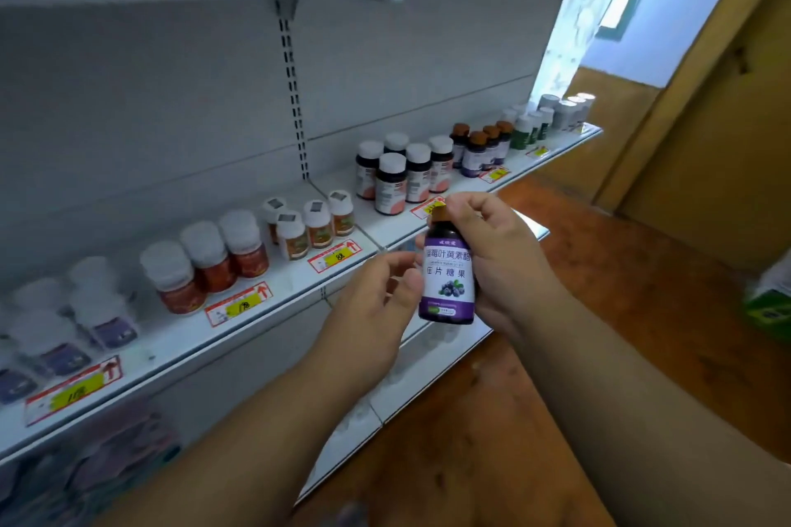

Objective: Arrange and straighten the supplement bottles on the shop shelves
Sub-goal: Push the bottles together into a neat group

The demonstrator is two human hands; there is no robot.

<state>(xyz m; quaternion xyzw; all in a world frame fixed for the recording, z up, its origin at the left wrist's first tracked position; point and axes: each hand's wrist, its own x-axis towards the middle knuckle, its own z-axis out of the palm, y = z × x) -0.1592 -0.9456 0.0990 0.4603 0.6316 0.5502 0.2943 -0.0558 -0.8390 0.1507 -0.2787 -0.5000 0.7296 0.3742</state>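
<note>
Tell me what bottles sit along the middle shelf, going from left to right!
Purple-label bottles → red bottles with white caps → small orange-label bottles → dark bottles with pink labels → brown-capped bottles → green-label bottles → grey bottles.

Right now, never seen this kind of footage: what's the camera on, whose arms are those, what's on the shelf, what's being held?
There is no robot here. It is one picture from a wide-angle camera worn on a person's head, looking forward and down, so the two bare arms coming in from the bottom are the wearer's own.

The right hand grips a dark bottle with a purple blueberry label, fingers curled round its neck and side. The left hand sits at the bottle's left side; its fingers are curled, the thumb close to the label, though contact is hard to confirm.

Behind is a white shop shelf with groups of supplement bottles: white-capped bottles with orange-red labels, dark bottles with white caps, and brown-capped bottles further right. Red and yellow price tags line its front edge.
</note>
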